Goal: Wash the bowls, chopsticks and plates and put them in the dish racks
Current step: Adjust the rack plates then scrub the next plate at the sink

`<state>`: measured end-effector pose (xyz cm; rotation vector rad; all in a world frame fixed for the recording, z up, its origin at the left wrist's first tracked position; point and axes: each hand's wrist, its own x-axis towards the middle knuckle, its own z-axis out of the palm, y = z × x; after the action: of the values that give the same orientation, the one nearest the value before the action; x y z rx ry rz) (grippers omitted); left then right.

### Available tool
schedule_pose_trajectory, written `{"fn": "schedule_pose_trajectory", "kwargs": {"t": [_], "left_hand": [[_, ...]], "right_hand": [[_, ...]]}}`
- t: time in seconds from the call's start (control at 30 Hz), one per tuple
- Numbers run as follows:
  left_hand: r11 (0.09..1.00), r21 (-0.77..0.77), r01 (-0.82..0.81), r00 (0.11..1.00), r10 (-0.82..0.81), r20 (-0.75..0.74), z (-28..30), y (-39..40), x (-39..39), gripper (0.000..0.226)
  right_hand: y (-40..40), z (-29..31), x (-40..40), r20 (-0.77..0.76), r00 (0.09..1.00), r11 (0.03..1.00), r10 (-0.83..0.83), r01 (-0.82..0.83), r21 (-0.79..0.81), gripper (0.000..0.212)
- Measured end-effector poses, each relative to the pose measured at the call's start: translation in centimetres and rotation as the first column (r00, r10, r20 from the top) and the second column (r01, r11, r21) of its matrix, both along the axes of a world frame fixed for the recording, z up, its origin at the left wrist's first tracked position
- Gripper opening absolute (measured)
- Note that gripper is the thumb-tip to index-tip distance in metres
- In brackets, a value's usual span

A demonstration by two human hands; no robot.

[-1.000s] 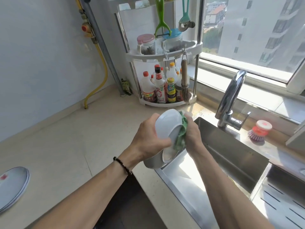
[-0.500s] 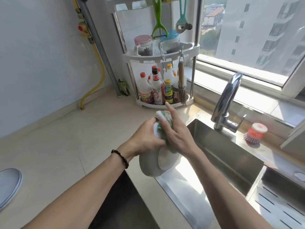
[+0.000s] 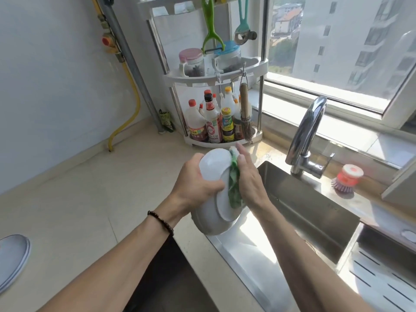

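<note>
My left hand [image 3: 193, 179] grips the stacked white bowls [image 3: 211, 199] over the sink [image 3: 315, 212]; my right hand [image 3: 249, 179], fingers straight, presses a green cloth [image 3: 234, 188] inside.

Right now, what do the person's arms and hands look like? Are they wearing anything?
Both arms are bare, with no sleeves showing and no gloves. The left hand has a bracelet of small dark round beads around its wrist. The right hand wears nothing: no ring, watch or band is visible.
</note>
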<state>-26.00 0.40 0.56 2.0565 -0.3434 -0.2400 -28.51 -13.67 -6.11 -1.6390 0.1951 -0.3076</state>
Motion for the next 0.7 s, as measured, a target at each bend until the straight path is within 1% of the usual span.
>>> {"fn": "schedule_pose_trajectory", "kwargs": {"t": [0.03, 0.07, 0.1, 0.13, 0.2, 0.23, 0.33, 0.4, 0.47, 0.5, 0.6, 0.63, 0.7], "left_hand": [[0.995, -0.086, -0.056, 0.997, 0.052, -0.053, 0.0, 0.1, 0.2, 0.047], [0.986, -0.14, -0.088, 0.993, 0.075, -0.093, -0.1, 0.1, 0.3, 0.047], [0.981, -0.165, -0.1, 0.991, 0.083, -0.107, -0.1, 0.1, 0.5, 0.047], [0.981, -0.17, -0.096, 0.992, 0.08, -0.1, -0.1, 0.1, 0.6, 0.047], [0.977, -0.177, -0.119, 0.991, 0.105, -0.086, 0.1, 0.0, 0.2, 0.046], [0.972, -0.19, -0.136, 0.989, 0.12, -0.091, 0.2, 0.0, 0.2, 0.045], [0.956, -0.243, -0.166, 0.983, 0.142, -0.113, 0.2, 0.3, 0.4, 0.046], [0.963, -0.208, -0.172, 0.982, 0.152, -0.111, 0.0, 0.6, 0.4, 0.044], [0.957, -0.204, -0.204, 0.975, 0.179, -0.13, -0.4, 0.9, 0.3, 0.043], [0.951, -0.217, -0.22, 0.971, 0.193, -0.14, -0.4, 1.0, 0.3, 0.045], [0.925, -0.252, -0.284, 0.955, 0.249, -0.163, -0.4, 2.0, 0.8, 0.05], [0.923, -0.253, -0.292, 0.952, 0.254, -0.171, -0.4, 2.2, 0.9, 0.048], [0.91, -0.268, -0.318, 0.943, 0.274, -0.188, -0.5, 2.3, 0.8, 0.044]], "right_hand": [[0.6, 0.1, -0.3, 0.042, 0.997, 0.991, 0.071, -0.065, -0.115, 0.055], [1.0, 0.1, -0.6, 0.067, 0.989, 0.969, 0.133, -0.116, -0.22, 0.053], [1.0, -0.1, -0.6, 0.077, 0.983, 0.949, 0.168, -0.139, -0.284, 0.052], [0.7, -0.4, -0.5, 0.061, 0.984, 0.942, 0.17, -0.144, -0.303, 0.052], [0.1, -0.5, -0.2, -0.001, 0.994, 0.959, 0.108, -0.104, -0.265, 0.054], [0.4, -0.5, -0.3, -0.002, 0.995, 0.962, 0.099, -0.096, -0.256, 0.054], [1.5, -0.2, -1.1, 0.041, 0.978, 0.936, 0.203, -0.182, -0.303, 0.05], [1.0, -0.5, -1.1, -0.01, 0.98, 0.944, 0.2, -0.196, -0.265, 0.05], [0.8, -0.5, -1.0, -0.08, 0.987, 0.962, 0.137, -0.152, -0.226, 0.052], [1.3, -0.5, -1.4, -0.073, 0.988, 0.957, 0.137, -0.151, -0.249, 0.052], [2.7, -0.7, -2.9, -0.037, 0.959, 0.882, 0.28, -0.273, -0.385, 0.051], [2.6, -0.9, -2.8, -0.046, 0.956, 0.865, 0.288, -0.281, -0.416, 0.051], [2.3, -0.5, -2.2, -0.1, 0.973, 0.892, 0.206, -0.229, -0.388, 0.051]]}}
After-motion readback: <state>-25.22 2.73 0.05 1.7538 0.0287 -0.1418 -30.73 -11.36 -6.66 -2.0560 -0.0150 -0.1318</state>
